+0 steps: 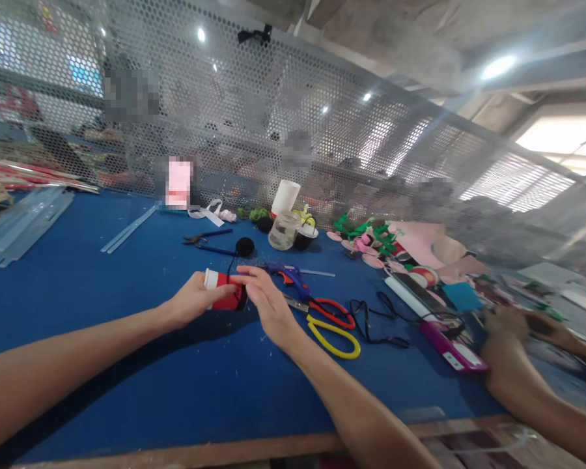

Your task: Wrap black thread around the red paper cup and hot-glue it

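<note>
My left hand is wrapped around a small red roll with a white end, lying on its side on the blue table. My right hand pinches at the roll's top edge, where a thin black cord runs up to a black pompom. A blue glue gun lies just behind my right hand. Yellow-handled scissors and red-handled scissors lie to its right.
Another person's hands work at the right edge near a pink case. Craft scraps, a clear jar, a white cup, pliers and plastic strips lie about. A perforated metal screen closes the back.
</note>
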A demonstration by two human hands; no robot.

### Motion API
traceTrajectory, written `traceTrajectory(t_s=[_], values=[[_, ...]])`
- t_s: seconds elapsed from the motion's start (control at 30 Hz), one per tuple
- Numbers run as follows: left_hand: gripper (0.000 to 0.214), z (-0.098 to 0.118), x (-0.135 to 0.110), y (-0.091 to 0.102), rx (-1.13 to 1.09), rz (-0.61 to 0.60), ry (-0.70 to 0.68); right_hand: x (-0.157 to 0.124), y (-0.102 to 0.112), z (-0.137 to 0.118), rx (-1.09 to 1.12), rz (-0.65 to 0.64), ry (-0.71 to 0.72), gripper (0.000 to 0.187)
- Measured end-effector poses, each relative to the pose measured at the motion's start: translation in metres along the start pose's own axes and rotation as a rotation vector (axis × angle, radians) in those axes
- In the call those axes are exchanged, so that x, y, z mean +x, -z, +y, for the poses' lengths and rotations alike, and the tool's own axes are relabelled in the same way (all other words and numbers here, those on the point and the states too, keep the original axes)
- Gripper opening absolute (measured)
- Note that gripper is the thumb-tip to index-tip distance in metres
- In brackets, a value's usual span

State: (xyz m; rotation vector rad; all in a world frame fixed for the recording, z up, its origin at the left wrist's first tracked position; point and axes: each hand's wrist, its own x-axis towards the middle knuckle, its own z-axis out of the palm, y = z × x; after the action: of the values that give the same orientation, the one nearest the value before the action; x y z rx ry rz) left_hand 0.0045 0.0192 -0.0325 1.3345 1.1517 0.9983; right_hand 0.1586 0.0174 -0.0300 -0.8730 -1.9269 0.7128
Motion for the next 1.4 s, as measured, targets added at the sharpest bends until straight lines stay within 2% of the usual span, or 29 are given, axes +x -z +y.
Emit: traceTrajectory(t_s=[0.1,0.17,0.2,0.3,0.37,0.47,0.57,0.63,0.73,0.8,0.83,0.93,1.0,1.13,1.4], values=[[0.023,0.004,0.001,0.0,-0.02,0.041,0.035,0.011,0.023,0.007,-0.134,0.133,-0.087,0.03],[0.023,0.007,0.002,0.001,-0.009,0.075,0.044,0.02,0.044,0.014,-0.386,0.21,-0.252,0.03],[0.024,0.008,0.002,0.002,0.002,0.091,0.045,0.023,0.055,0.018,-0.549,0.193,-0.367,0.03],[0.025,0.009,0.004,0.006,0.045,0.104,0.05,0.029,0.076,0.033,-0.664,0.124,-0.506,0.017],[0.025,0.008,0.006,0.009,0.075,0.101,0.049,0.03,0.079,0.045,-0.685,0.038,-0.577,0.009],[0.026,0.008,0.008,0.01,0.115,0.106,0.058,0.032,0.074,0.063,-0.689,-0.039,-0.646,0.01],[0.027,0.01,0.008,0.009,0.14,0.102,0.086,0.034,0.07,0.074,-0.657,-0.034,-0.665,0.006],[0.028,0.011,0.008,0.009,0.168,0.101,0.098,0.035,0.071,0.074,-0.605,-0.018,-0.663,0.015],[0.029,0.012,0.009,0.01,0.208,0.094,0.103,0.032,0.073,0.06,-0.501,0.026,-0.624,0.033],[0.03,0.012,0.01,0.011,0.219,0.092,0.096,0.027,0.072,0.046,-0.409,0.049,-0.569,0.036],[0.031,0.012,0.011,0.012,0.223,0.093,0.09,0.024,0.071,0.039,-0.335,0.038,-0.542,0.033],[0.032,0.012,0.012,0.014,0.246,0.079,0.088,0.013,0.064,0.021,0.079,-0.032,-0.549,0.025],[0.032,0.013,0.012,0.015,0.27,0.054,0.107,0.007,0.059,0.012,0.172,-0.067,-0.539,0.025],[0.03,0.014,0.013,0.017,0.257,0.041,0.156,0.0,0.053,0.0,0.155,-0.145,-0.499,0.025],[0.028,0.016,0.012,0.016,0.192,0.055,0.185,-0.007,0.045,-0.014,-0.115,-0.192,-0.537,0.022]])
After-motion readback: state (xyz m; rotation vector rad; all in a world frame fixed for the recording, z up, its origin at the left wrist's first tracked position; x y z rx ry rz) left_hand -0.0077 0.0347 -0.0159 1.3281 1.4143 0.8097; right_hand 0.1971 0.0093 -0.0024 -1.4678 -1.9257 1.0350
